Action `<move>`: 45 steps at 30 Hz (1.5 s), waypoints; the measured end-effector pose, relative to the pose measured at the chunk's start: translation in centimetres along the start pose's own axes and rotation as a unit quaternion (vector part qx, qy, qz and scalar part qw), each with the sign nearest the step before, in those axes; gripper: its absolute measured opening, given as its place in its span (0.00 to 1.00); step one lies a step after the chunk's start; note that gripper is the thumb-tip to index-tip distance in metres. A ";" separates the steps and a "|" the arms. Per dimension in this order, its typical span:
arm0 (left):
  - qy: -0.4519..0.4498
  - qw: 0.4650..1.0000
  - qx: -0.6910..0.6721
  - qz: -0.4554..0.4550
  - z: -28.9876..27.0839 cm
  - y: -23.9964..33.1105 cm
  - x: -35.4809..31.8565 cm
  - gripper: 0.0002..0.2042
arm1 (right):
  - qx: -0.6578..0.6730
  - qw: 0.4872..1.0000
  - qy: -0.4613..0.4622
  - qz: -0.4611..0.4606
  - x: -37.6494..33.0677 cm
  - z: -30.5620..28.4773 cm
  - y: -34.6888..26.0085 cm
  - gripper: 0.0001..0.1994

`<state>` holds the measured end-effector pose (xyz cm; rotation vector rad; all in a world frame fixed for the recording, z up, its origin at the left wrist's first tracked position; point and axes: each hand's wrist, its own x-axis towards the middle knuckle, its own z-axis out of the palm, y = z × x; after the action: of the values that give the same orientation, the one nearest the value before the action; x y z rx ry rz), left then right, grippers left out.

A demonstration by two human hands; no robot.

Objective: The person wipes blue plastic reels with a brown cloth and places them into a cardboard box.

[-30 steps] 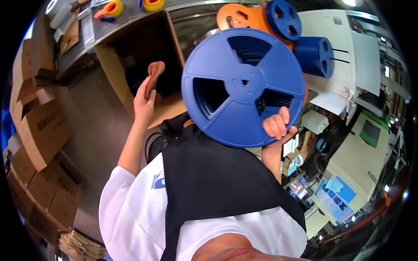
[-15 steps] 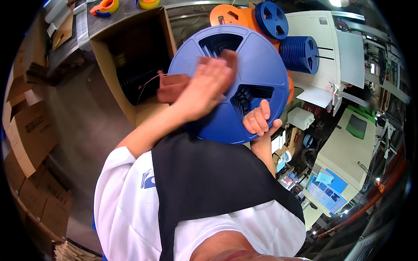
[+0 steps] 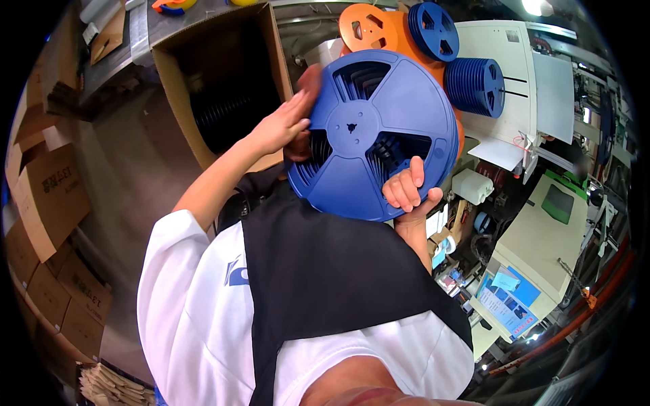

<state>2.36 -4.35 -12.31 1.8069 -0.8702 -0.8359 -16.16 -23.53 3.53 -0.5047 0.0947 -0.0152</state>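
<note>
A large blue plastic reel [image 3: 376, 132] with cut-out spokes is held up in front of me, face toward the camera. My right hand [image 3: 408, 191] grips its lower rim, fingers curled over the front. My left hand [image 3: 283, 125] presses flat against the reel's left edge, fingers extended and reaching behind it. Below the reel I see my white shirt and black vest.
An open cardboard box [image 3: 217, 88] with dark reels inside stands at upper left. Orange reels [image 3: 369, 27] and stacked blue reels [image 3: 474, 84] lie behind. Cardboard boxes [image 3: 47, 196] line the left side. A beige machine [image 3: 542, 237] and cluttered items are at right.
My left hand rose from beside the box, crossed the reel's face, and now rests on its left edge. The reel has shifted slightly right and tilted.
</note>
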 end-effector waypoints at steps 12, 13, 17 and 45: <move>-0.057 0.946 0.218 0.234 -4.0 5.1 -6.7 0.27 | 0.111 0.990 0.030 -0.081 2.5 -1.1 -2.4 0.13; -0.037 0.935 0.261 0.237 -3.2 5.3 -6.7 0.27 | 0.116 0.989 0.033 -0.083 2.6 -1.1 -2.5 0.13; 0.022 0.922 0.276 0.271 -1.5 4.7 -5.8 0.24 | 0.105 0.991 0.047 -0.072 2.9 -0.9 -2.6 0.13; 0.161 0.758 -0.632 -0.022 -2.6 -1.9 -12.5 0.20 | -0.025 0.964 0.263 -0.018 -1.0 -5.5 -2.9 0.14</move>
<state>-1.51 7.88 -11.04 0.6812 0.0788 -0.7828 -17.69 -28.72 0.26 -0.5434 0.6076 -0.1825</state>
